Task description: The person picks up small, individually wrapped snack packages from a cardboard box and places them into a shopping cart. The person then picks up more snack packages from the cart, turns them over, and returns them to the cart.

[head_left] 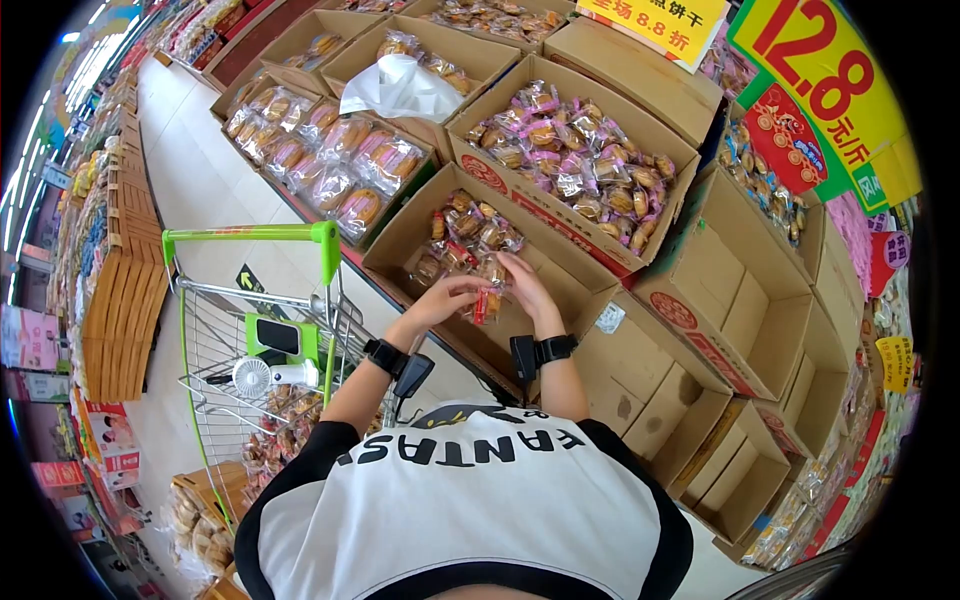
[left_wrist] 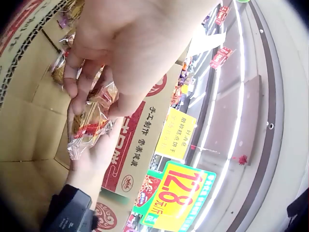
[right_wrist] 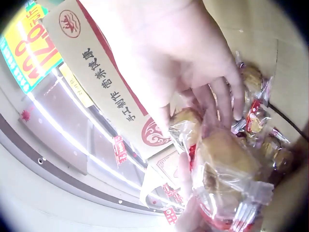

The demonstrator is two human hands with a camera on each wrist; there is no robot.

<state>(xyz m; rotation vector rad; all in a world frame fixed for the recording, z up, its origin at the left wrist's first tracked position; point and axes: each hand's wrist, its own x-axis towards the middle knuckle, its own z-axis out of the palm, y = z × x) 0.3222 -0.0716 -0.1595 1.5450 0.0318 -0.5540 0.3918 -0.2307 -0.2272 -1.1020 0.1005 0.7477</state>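
Both hands are over an open cardboard box (head_left: 575, 285) that holds a small heap of wrapped pastries (head_left: 468, 222). The left hand (head_left: 447, 300) pinches a clear packet with red print (left_wrist: 91, 128) between thumb and fingers. Close beside it, the right hand (head_left: 528, 288) has its fingers curled round a wrapped pastry (right_wrist: 186, 121). In the right wrist view a larger wrapped pastry (right_wrist: 224, 174) shows near the camera, by the left hand's fingers (right_wrist: 189, 212). More packets (right_wrist: 256, 116) lie in the box beyond the right hand (right_wrist: 169, 53).
A fuller box of wrapped pastries (head_left: 580, 150) stands behind, and clear packs (head_left: 340, 160) fill a box to the left. A white plastic bag (head_left: 400, 90) lies on another box. A green-handled cart (head_left: 250, 234) stands at the left. Open boxes (head_left: 740, 290) are at the right.
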